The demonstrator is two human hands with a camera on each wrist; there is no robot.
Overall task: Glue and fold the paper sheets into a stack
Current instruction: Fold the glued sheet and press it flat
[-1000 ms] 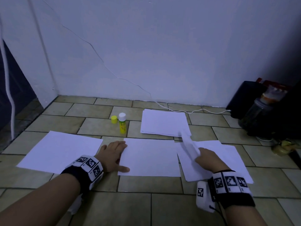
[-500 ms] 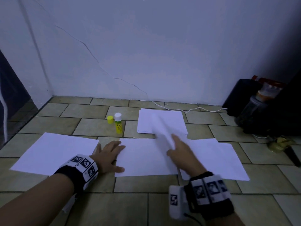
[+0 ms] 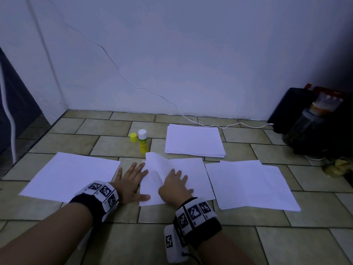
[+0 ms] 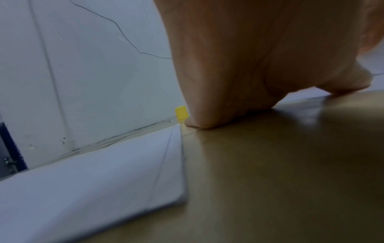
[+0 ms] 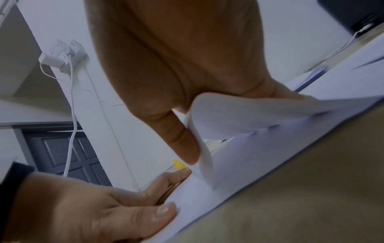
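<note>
On the tiled floor my left hand [image 3: 131, 180] lies flat, fingers straight, its thumb and fingertips touching the left edge of the middle white sheet [image 3: 194, 178]. My right hand [image 3: 174, 185] presses with spread fingers on a second sheet [image 3: 154, 169] laid over the middle one; its far corner curls up. In the right wrist view that sheet's curl [image 5: 239, 115] bulges beneath my palm, beside the thumb [image 5: 182, 144]. An uncapped yellow glue stick [image 3: 142, 143] stands behind the hands, its yellow cap [image 3: 133, 137] beside it.
A paper stack [image 3: 193, 140] lies at the back. A single sheet [image 3: 70, 175] lies left, overlapping sheets [image 3: 248, 184] right. A white cable [image 3: 229, 126] runs along the wall to dark bags and a jar [image 3: 309, 123] at the far right.
My right hand has carried a sheet from the right pile leftward onto the middle sheet and now presses it down. The left hand has stayed in place.
</note>
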